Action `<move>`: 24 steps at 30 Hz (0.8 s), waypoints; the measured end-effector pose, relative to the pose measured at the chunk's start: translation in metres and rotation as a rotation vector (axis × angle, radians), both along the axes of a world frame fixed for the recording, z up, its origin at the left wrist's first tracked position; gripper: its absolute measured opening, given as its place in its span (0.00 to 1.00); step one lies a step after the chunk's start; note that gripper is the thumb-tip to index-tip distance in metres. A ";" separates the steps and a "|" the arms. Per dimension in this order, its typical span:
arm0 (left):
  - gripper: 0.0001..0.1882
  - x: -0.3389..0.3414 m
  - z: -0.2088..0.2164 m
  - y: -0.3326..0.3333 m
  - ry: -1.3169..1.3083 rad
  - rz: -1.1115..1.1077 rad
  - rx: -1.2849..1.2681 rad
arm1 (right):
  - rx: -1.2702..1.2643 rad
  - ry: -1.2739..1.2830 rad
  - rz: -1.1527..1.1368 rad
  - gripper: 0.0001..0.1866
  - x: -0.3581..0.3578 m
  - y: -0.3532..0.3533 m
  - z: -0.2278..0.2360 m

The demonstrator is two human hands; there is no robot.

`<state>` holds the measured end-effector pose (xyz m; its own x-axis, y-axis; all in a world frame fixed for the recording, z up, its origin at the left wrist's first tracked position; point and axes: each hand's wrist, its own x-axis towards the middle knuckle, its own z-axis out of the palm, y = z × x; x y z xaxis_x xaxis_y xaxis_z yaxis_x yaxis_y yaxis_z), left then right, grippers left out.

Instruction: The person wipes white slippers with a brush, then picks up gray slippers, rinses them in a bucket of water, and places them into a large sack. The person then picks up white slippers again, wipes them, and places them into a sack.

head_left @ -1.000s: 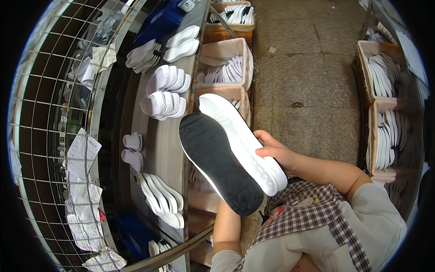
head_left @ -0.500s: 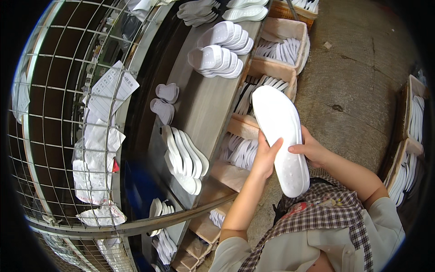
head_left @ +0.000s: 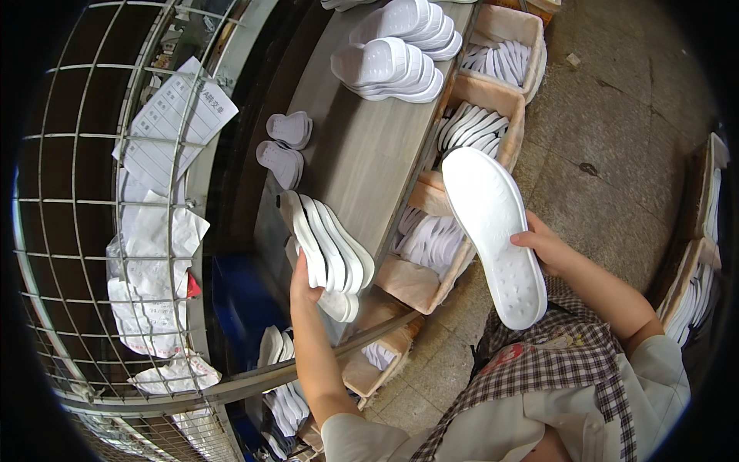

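In my right hand (head_left: 543, 245) is a white shoe sole (head_left: 493, 231), held upright at its right edge with my thumb across its face; the fingers behind it are hidden. The sole has a smooth forepart and a dotted heel. My left hand (head_left: 306, 281) is at the near left side of a stack of white soles (head_left: 335, 246) on the grey work table (head_left: 362, 154). Its thumb lies along the stack's edge, and the other fingers are hidden behind the soles, closed around that edge.
More white sole stacks (head_left: 392, 69) stand farther up the table, with small pale pieces (head_left: 281, 162) at its left. Lined baskets of soles (head_left: 431, 242) line the table's right side; others (head_left: 693, 285) stand far right. A wire mesh guard (head_left: 77, 231) with papers fills the left.
My left hand has let go of the held sole and moved left to the stack on the table. My right hand keeps the sole alone. The view has shifted slightly.
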<state>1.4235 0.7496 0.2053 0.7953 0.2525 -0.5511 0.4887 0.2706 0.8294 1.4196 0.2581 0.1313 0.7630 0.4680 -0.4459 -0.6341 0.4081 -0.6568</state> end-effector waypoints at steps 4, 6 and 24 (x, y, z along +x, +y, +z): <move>0.27 0.012 0.005 0.012 0.108 -0.025 0.125 | -0.054 -0.018 0.035 0.39 -0.005 0.017 -0.009; 0.28 0.014 0.009 0.015 0.128 -0.042 0.120 | -0.048 -0.031 0.065 0.39 -0.006 0.025 -0.011; 0.25 0.028 0.010 -0.005 0.072 0.023 -0.151 | -0.086 -0.062 0.074 0.48 -0.012 0.053 -0.025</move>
<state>1.4518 0.7446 0.2149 0.7473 0.1797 -0.6398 0.5380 0.4015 0.7412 1.4074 0.3115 0.1059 0.7553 0.4862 -0.4396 -0.6172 0.3019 -0.7266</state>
